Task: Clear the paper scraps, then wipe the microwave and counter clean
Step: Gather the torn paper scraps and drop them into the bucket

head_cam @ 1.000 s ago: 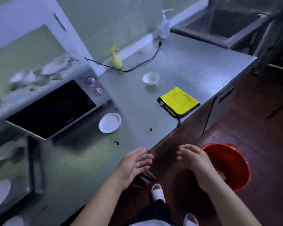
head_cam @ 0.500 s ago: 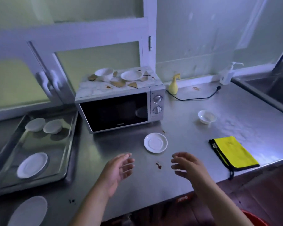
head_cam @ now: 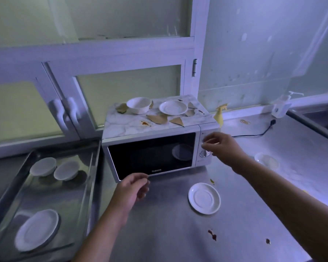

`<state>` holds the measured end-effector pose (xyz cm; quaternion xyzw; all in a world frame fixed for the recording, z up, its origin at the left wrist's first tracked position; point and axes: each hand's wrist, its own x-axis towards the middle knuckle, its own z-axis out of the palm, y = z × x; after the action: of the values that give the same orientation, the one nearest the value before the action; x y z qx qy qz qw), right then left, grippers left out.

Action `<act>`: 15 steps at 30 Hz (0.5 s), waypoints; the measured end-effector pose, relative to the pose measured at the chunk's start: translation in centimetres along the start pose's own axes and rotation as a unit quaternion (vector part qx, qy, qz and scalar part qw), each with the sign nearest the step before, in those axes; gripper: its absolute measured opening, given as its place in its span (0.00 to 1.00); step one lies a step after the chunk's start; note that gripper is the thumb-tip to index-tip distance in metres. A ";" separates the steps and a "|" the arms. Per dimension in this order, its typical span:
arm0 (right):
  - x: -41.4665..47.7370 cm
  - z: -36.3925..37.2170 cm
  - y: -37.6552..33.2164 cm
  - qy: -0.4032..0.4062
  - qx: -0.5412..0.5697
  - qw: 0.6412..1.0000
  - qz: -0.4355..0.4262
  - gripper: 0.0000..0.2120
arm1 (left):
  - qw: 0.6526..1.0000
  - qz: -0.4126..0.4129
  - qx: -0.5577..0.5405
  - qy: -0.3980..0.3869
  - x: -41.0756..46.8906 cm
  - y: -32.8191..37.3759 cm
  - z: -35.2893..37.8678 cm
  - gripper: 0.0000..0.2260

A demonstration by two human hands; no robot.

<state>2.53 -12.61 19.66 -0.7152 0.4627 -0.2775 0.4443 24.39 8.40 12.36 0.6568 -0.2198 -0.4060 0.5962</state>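
Note:
A white microwave (head_cam: 151, 154) stands on the steel counter (head_cam: 178, 233). Several brown paper scraps (head_cam: 157, 119) lie on its marbled top, around a white bowl (head_cam: 139, 105) and a white saucer (head_cam: 173, 107), with a brown stain (head_cam: 144, 123) near the front edge. My right hand (head_cam: 220, 145) is raised in front of the microwave's knobs, fingers loosely curled and holding nothing. My left hand (head_cam: 131, 190) hovers low in front of the microwave door, fingers relaxed and empty. Dark red spots (head_cam: 212, 235) mark the counter near me.
A white saucer (head_cam: 204, 197) sits on the counter before the microwave. A steel tray (head_cam: 6, 191) at left holds two upturned bowls and a plate. At right are a small bowl (head_cam: 266, 160), a yellow spray bottle (head_cam: 219, 115), a black cord (head_cam: 254, 133) and a soap pump (head_cam: 281, 108).
The view has moved in closer to the microwave. My right hand has risen from the counter to the knob panel, and my left hand has moved forward to the door.

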 end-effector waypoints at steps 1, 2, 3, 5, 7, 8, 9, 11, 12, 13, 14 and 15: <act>1.7 0.3 -0.4 0.004 -0.043 0.999 -0.019 0.05 | 1.000 0.021 0.022 0.005 0.9 1.0 0.3 0.06; 3.4 0.7 -0.7 0.002 -0.091 0.995 -0.038 0.08 | 0.998 0.041 0.045 0.008 1.8 2.0 0.7 0.06; 5.2 1.2 -1.0 -0.006 -0.142 0.988 -0.059 0.12 | 0.995 0.063 0.072 0.013 2.6 2.9 1.2 0.06; 8.7 2.4 -1.2 -0.023 -0.244 0.962 -0.118 0.19 | 0.985 0.109 0.134 0.025 4.1 4.4 2.4 0.05; 12.0 3.9 -1.3 -0.041 -0.316 0.932 -0.172 0.22 | 0.967 0.149 0.199 0.048 5.5 5.7 3.5 0.04; 13.5 4.6 -1.3 -0.046 -0.339 0.921 -0.186 0.23 | 0.958 0.165 0.228 0.062 6.3 6.4 4.1 0.04; 14.9 5.3 -1.2 -0.048 -0.358 0.912 -0.194 0.23 | 0.948 0.176 0.254 0.074 7.3 7.0 4.7 0.04; 17.0 6.1 -0.3 -0.044 -0.390 0.897 -0.203 0.21 | 0.929 0.186 0.309 0.088 9.3 8.1 5.9 0.04; 17.6 6.4 0.2 -0.039 -0.395 0.895 -0.204 0.19 | 0.917 0.185 0.341 0.091 10.3 8.7 6.6 0.06; 18.1 6.6 0.6 -0.033 -0.393 0.896 -0.204 0.18 | 0.905 0.183 0.374 0.090 11.4 9.2 7.2 0.09; 18.4 6.6 1.0 -0.026 -0.389 0.897 -0.206 0.17 | 0.892 0.179 0.406 0.088 12.5 9.6 7.9 0.13; 18.7 6.6 1.2 -0.018 -0.387 0.898 -0.211 0.15 | 0.877 0.176 0.439 0.087 13.6 10.1 8.6 0.16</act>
<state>15.21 -27.29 15.35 -0.9164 0.3637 -0.1510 0.0720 27.37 -9.25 18.75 0.8342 -0.4347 -0.0974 0.3251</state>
